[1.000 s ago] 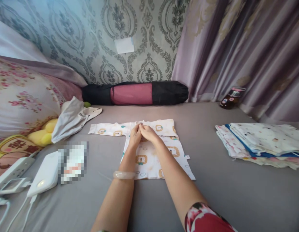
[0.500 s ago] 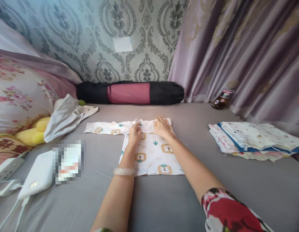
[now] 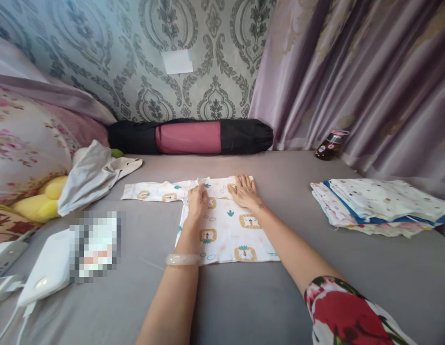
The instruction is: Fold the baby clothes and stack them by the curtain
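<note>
A small white baby shirt (image 3: pixel 222 225) printed with lions and green leaves lies flat on the grey bed sheet. One long sleeve (image 3: pixel 150 192) stretches out to the left; the other is folded across the top of the body. Near the neckline, my left hand (image 3: pixel 198 197), below a pale bangle on the forearm, is closed with curled fingers on the cloth. My right hand (image 3: pixel 245 192) rests flat with fingers spread over the folded sleeve at the shirt's upper right corner.
Folded clothes (image 3: pixel 383 203) are stacked at the right, with a brown bottle (image 3: pixel 329 146) behind them. A black and pink roll bag (image 3: pixel 188 137) lies along the wall. At left are a white power bank (image 3: pixel 50 263), a power strip (image 3: pixel 6 256) and a grey cloth (image 3: pixel 85 177).
My right hand has slid slightly right and spread its fingers over the folded sleeve. My left hand stays by the neckline. The camera view has shifted a little.
</note>
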